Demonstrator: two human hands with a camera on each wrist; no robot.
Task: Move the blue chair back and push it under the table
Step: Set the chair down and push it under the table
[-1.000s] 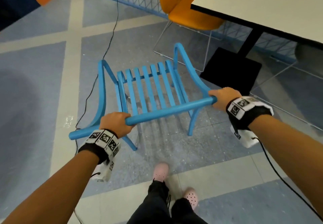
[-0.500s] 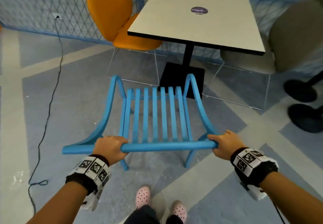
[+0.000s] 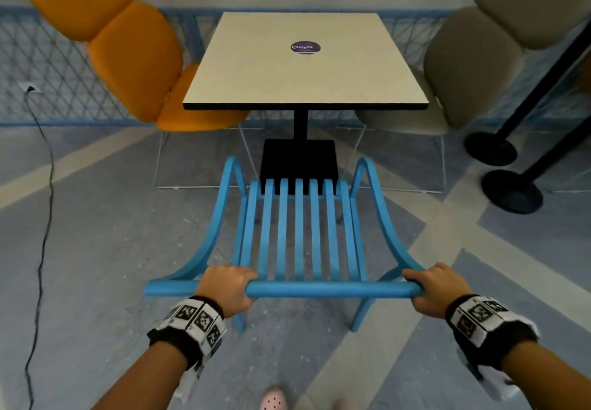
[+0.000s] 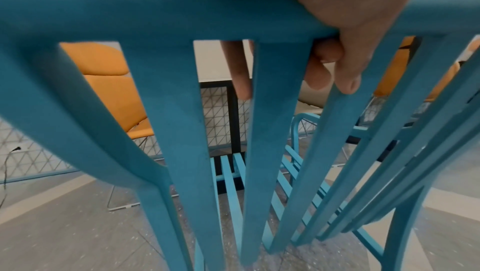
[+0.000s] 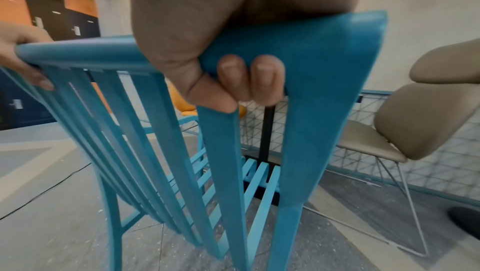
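Grey-blue floor with pale stripes runs up to a mesh fence behind the table point(image 3: 305, 67). Facing the table stands the blue chair point(image 3: 299, 234), its seat short of the tabletop edge. Both hands curl around its top rail: left hand point(image 3: 225, 288) inboard of the left end, right hand point(image 3: 436, 288) at the right end. Chair feet are hard to make out; an orange chair point(image 3: 128, 55) and a beige chair point(image 3: 479, 67) are partly cut off.

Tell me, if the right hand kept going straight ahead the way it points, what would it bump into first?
Probably the table. The right hand grips the blue chair top rail and points forward at the table's right side, with the beige chair just beyond. Depth is hard to judge here.
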